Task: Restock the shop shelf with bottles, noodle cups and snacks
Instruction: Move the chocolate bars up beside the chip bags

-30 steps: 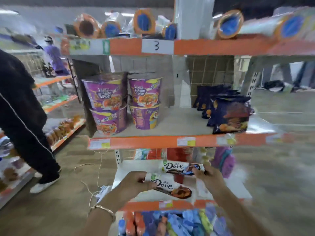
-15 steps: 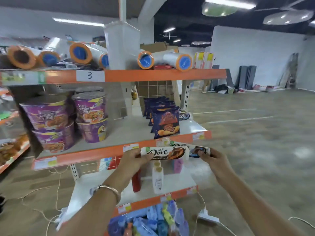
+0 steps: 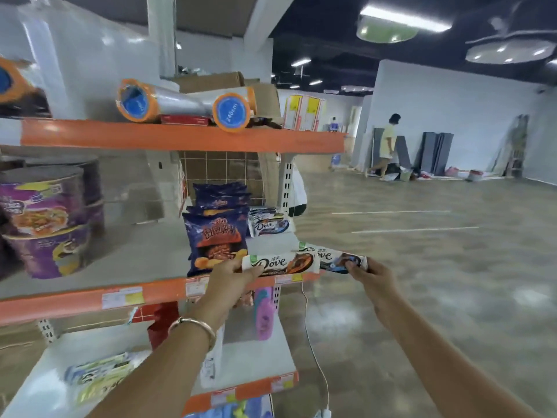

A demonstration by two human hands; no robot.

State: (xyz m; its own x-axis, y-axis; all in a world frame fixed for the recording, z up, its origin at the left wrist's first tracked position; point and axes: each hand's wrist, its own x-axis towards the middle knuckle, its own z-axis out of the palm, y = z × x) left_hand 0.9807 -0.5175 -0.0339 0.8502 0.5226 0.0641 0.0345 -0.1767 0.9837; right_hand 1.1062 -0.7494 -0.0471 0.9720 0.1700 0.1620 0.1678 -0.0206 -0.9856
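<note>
Shelf (image 3: pixel 144 254): noodle cups (image 3: pixel 45 224), chip bags (image 3: pixel 215 236), Dove bars (image 3: pixel 268 226)

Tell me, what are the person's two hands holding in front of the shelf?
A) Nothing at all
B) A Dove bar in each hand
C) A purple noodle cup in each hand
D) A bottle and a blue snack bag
B: the left hand pinches a Dove bar with brown print, and the right hand holds a second Dove bar with blue print, both at the front edge of the middle shelf.
</note>
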